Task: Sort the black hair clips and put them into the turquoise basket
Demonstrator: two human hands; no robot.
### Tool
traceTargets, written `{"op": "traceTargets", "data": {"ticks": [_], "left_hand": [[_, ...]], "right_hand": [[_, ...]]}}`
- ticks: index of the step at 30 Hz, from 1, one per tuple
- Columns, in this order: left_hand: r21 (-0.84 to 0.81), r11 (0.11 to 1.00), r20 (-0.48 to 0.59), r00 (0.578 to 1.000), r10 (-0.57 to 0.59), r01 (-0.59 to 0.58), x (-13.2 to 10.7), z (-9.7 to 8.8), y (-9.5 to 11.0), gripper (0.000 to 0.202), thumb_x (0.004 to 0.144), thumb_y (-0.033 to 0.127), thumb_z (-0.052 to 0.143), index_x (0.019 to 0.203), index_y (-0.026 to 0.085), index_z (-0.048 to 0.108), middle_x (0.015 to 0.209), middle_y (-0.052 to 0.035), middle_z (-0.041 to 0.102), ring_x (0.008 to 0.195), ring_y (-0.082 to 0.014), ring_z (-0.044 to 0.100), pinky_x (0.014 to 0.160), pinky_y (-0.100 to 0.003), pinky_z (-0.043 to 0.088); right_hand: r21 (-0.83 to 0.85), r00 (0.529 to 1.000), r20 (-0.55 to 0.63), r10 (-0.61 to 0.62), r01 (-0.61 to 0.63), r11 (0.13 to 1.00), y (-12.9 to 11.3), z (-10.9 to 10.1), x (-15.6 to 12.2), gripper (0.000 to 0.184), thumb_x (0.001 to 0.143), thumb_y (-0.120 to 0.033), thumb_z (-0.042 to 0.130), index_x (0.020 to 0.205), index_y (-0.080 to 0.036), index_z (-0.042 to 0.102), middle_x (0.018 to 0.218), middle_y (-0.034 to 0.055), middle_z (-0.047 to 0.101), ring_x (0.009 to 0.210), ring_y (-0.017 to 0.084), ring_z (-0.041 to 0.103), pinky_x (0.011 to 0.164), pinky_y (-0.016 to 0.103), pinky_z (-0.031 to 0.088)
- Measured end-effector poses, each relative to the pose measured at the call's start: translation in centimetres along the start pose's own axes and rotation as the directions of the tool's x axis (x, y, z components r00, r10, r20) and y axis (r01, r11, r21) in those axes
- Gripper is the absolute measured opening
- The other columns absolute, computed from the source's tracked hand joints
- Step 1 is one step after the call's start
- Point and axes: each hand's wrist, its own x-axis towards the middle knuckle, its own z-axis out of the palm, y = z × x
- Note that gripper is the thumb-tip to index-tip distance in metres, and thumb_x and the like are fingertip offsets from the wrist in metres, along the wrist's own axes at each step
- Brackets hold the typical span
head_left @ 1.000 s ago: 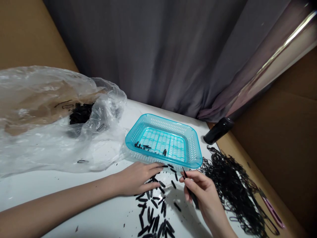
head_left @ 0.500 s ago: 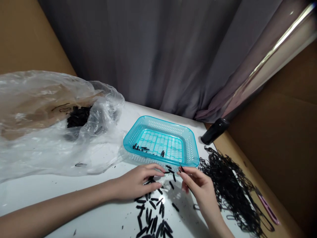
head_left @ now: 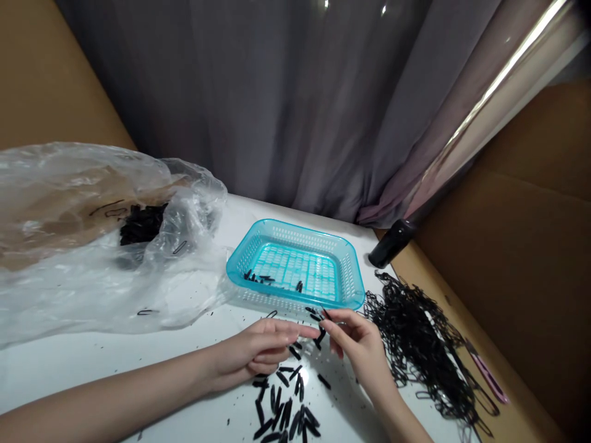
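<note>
My right hand (head_left: pixel 357 344) pinches a thin black strip (head_left: pixel 326 314) between thumb and forefinger, just in front of the blue basket's near rim. My left hand (head_left: pixel 258 349) reaches in from the left with its forefinger stretched out, its tip close to the right fingertips. The thumb lies alongside that forefinger and the other fingers curl loosely; I see nothing held there. Small black slender pieces (head_left: pixel 287 413) lie scattered on the white table below the hands. More such pieces (head_left: pixel 265 279) rest inside the blue perforated basket (head_left: pixel 295 294).
A tangled heap of black loops (head_left: pixel 415 329) lies right of my right hand. Beyond it are a pink-handled tool (head_left: pixel 489 378) and a black cylinder (head_left: pixel 391 243). At left spreads a clear plastic bag (head_left: pixel 92 295) with a dark bundle (head_left: pixel 144 223). A grey curtain (head_left: pixel 258 104) hangs behind.
My left hand's spread fingers have drawn in, and its forefinger has extended right, closer to the right hand. The right hand keeps its pinch. The view has shifted slightly.
</note>
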Motion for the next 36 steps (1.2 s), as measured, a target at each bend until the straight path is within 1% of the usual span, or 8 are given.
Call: {"op": "traceTargets", "data": {"ticks": [3, 6, 9, 12, 14, 20, 26, 36], "left_hand": [[0.169, 0.986, -0.099, 0.995, 0.032, -0.015, 0.4, -0.1, -0.3, 0.055, 0.083, 0.053, 0.071, 0.124, 0.017, 0.065, 0.05, 0.0121, 0.021, 0.044, -0.0055, 0.01, 0.042, -0.02, 0.008], [0.543, 0.834, -0.233, 0.937, 0.26, -0.096, 0.7, -0.3, -1.1, 0.04, 0.09, 0.053, 0.061, 0.106, 0.018, 0.069, 0.055, 0.0061, 0.041, 0.048, -0.0082, 0.032, 0.048, -0.02, 0.024], [0.872, 0.429, -0.012, 0.869, 0.495, -0.233, 0.6, -0.6, -2.1, 0.025, 0.097, 0.038, 0.051, 0.1, 0.021, 0.068, 0.093, -0.0051, 0.067, 0.085, -0.0178, 0.059, 0.076, -0.028, 0.046], [0.947, 0.012, 0.281, 0.843, 0.458, -0.322, 0.2, -1.0, -2.9, 0.024, 0.097, 0.029, 0.051, 0.118, 0.023, 0.063, 0.131, -0.0091, 0.063, 0.124, -0.0273, 0.053, 0.107, -0.043, 0.038], [0.936, -0.132, 0.353, 0.857, 0.376, -0.327, 0.1, -1.4, -3.1, 0.037, 0.098, 0.035, 0.053, 0.133, 0.024, 0.056, 0.146, -0.0096, 0.053, 0.136, -0.0305, 0.045, 0.115, -0.047, 0.032], [0.922, -0.168, 0.381, 0.896, 0.227, -0.349, 0.0, -1.8, -2.6, 0.063, 0.098, 0.054, 0.048, 0.154, 0.028, 0.034, 0.162, -0.0067, 0.032, 0.149, -0.0316, 0.03, 0.124, -0.052, 0.021], [0.934, -0.137, 0.353, 0.908, 0.225, -0.33, 0.2, -1.5, -2.4, 0.064, 0.097, 0.057, 0.05, 0.152, 0.027, 0.038, 0.157, -0.0083, 0.041, 0.145, -0.0328, 0.037, 0.123, -0.055, 0.022], [0.937, -0.103, 0.35, 0.894, 0.28, -0.334, -0.4, -0.3, -2.1, 0.051, 0.095, 0.05, 0.055, 0.138, 0.023, 0.055, 0.142, -0.0123, 0.057, 0.133, -0.0334, 0.047, 0.117, -0.056, 0.025]], "right_hand": [[-0.034, 1.0, 0.001, -0.002, 0.002, 0.999, 0.2, 0.2, 0.1, 0.058, 0.067, -0.059, 0.081, 0.094, -0.009, 0.071, 0.057, -0.0003, 0.058, 0.048, 0.002, 0.049, 0.047, 0.012, 0.037], [-0.048, 1.0, -0.007, -0.016, 0.015, 0.999, 0.2, 0.2, 0.1, 0.056, 0.068, -0.057, 0.08, 0.095, -0.009, 0.071, 0.058, 0.0001, 0.059, 0.049, 0.002, 0.05, 0.047, 0.011, 0.038], [-0.042, 0.999, -0.018, -0.035, 0.034, 0.999, 0.1, -0.1, 0.2, 0.055, 0.069, -0.056, 0.08, 0.096, -0.009, 0.071, 0.058, 0.0003, 0.059, 0.049, 0.002, 0.051, 0.048, 0.011, 0.04], [-0.041, 0.997, -0.044, -0.061, 0.059, 0.997, 0.2, -0.6, 0.4, 0.056, 0.069, -0.057, 0.079, 0.096, -0.009, 0.07, 0.056, 0.0003, 0.059, 0.048, 0.003, 0.051, 0.047, 0.012, 0.042], [-0.043, 0.995, -0.059, -0.076, 0.074, 0.996, 0.3, -0.9, 0.6, 0.056, 0.068, -0.057, 0.079, 0.096, -0.009, 0.071, 0.056, 0.0006, 0.06, 0.048, 0.003, 0.052, 0.046, 0.012, 0.041], [-0.077, 0.987, -0.088, -0.138, 0.132, 0.988, 0.8, -1.1, 1.4, 0.054, 0.07, -0.057, 0.077, 0.097, -0.011, 0.072, 0.068, 0.0034, 0.067, 0.051, 0.003, 0.054, 0.047, 0.012, 0.043], [-0.169, 0.962, -0.099, -0.253, 0.234, 0.957, 1.5, -1.0, 1.8, 0.048, 0.075, -0.054, 0.074, 0.098, -0.012, 0.074, 0.078, 0.006, 0.071, 0.052, 0.003, 0.055, 0.05, 0.013, 0.044], [-0.362, 0.851, -0.028, -0.524, 0.481, 0.799, 1.6, -0.6, 1.7, 0.025, 0.083, -0.041, 0.071, 0.093, -0.018, 0.077, 0.09, 0.0029, 0.075, 0.067, 0.005, 0.061, 0.067, 0.013, 0.049]]}}
